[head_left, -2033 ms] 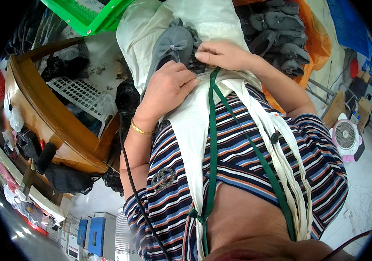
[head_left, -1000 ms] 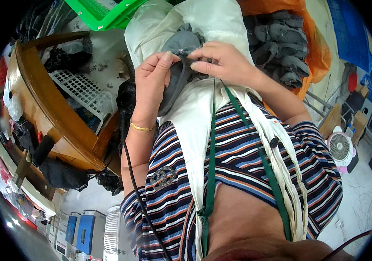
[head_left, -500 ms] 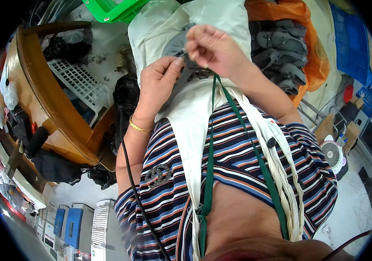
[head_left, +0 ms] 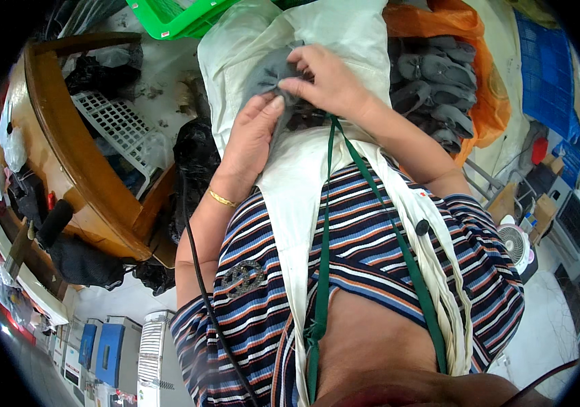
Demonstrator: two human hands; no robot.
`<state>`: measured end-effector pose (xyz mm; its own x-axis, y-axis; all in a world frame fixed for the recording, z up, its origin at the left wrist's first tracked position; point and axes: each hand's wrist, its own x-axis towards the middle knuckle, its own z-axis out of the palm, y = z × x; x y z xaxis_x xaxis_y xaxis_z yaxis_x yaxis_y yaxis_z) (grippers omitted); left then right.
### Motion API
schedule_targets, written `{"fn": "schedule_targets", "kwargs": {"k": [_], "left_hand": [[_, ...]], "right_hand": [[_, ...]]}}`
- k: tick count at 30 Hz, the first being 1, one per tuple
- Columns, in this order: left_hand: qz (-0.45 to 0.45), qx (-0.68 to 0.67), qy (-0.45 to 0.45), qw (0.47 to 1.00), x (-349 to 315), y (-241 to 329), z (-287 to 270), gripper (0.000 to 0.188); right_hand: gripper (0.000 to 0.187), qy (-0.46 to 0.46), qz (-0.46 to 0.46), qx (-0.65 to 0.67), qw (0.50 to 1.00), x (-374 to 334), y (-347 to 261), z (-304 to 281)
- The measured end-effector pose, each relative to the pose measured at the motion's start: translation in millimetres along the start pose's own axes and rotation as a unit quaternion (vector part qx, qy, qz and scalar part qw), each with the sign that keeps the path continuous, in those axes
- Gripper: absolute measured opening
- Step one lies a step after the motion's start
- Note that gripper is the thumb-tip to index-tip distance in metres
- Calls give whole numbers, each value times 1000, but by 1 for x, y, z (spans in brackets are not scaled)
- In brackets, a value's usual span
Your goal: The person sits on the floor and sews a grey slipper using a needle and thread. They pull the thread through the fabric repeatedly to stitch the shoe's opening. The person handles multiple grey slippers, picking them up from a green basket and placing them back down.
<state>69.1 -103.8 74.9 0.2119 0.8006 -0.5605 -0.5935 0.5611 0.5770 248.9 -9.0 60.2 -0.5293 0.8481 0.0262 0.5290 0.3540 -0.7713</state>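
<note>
A grey fabric shoe with a gathered bow on its toe lies on the white cloth over my lap. My left hand is closed on the near side of the shoe, thumb and forefinger pinched together beside the bow. From the right, my right hand reaches over the shoe, its thumb at the bow and its bent fingers on the far edge. Part of the dark shoe opening shows beneath my right hand. Whether a thread or needle is between the fingers is too small to make out.
On the right stands an orange bag full of similar grey shoes. A green plastic crate is at the far edge. Left of me are a curved wooden table, a white plastic grid basket and a black bag.
My right hand has come down from a raised pinch onto the shoe, with its fingers spreading a little. More of the toe and bow now shows. My left hand stays beside it.
</note>
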Motion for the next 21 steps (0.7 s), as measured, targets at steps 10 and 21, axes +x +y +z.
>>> {"fn": "schedule_targets", "kwargs": {"k": [10, 21], "left_hand": [[139, -39, 142, 979, -10, 39, 1, 13], [163, -37, 61, 984, -10, 38, -32, 16]], "right_hand": [[55, 30, -147, 94, 984, 12, -63, -13], [20, 80, -269, -90, 956, 22, -71, 2]]}}
